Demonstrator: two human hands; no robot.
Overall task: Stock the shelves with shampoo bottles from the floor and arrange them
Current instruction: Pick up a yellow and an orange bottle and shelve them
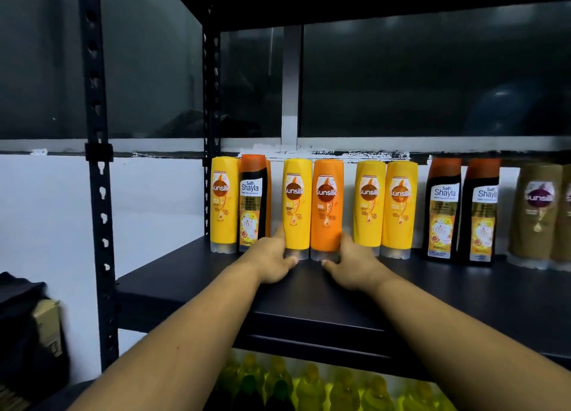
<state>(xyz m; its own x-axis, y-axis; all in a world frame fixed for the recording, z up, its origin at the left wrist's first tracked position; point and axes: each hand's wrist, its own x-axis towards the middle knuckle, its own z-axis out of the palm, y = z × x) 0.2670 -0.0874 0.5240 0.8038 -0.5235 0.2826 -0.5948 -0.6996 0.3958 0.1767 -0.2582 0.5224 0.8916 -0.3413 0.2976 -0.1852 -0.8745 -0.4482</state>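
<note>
A row of shampoo bottles stands upright along the back of a dark shelf (309, 290). My left hand (272, 260) grips the base of a yellow Sunsilk bottle (297, 203). Right beside it, my right hand (355, 267) grips the base of an orange Sunsilk bottle (327, 206). The two bottles touch side by side. To the left stand another yellow bottle (222, 203) and a black-and-orange Shayla bottle (254, 203). On the right are two yellow bottles (384, 206), two Shayla bottles (463, 209) and brown Sunsilk bottles (539, 216).
A perforated black upright post (99, 194) frames the rack's left front corner. Green-yellow bottles (309, 386) fill the shelf below. Dark bags and a box (34, 333) sit at the lower left. A dark window runs behind the rack.
</note>
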